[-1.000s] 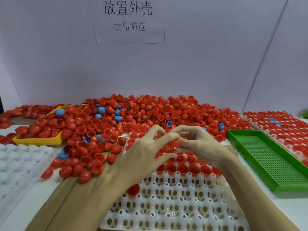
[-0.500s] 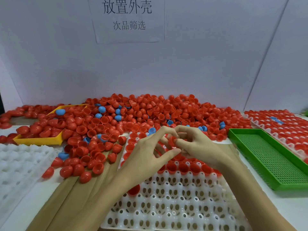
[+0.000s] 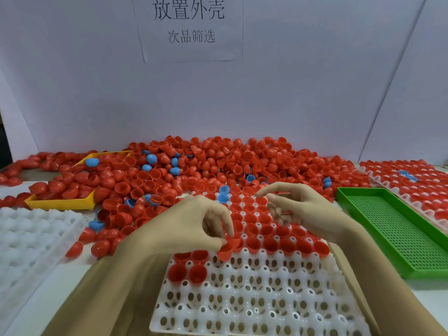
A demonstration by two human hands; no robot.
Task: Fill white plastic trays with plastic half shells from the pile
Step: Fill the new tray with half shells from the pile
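Placement is the step in hand: the left hand [image 3: 194,224] pinches a red plastic half shell [image 3: 228,251] between thumb and curled fingertips, holding it open side up just above the white plastic tray with rows of round cups [image 3: 254,301], right at the boundary between the filled far rows and the bare near ones. Two shells already sit in the row nearest that boundary, on the left, so the next move probably calls for lowering this shell into the free cup beside them, letting go, then reaching back to the heap. The right hand [image 3: 303,209] hovers over the filled rows with fingers loosely curled and spread; a thin sliver of red shows under them, but whether it holds a shell cannot be told. The big pile of red and a few blue half shells [image 3: 218,166] lies just beyond the tray, spilling over a yellow plastic tray [image 3: 58,203].
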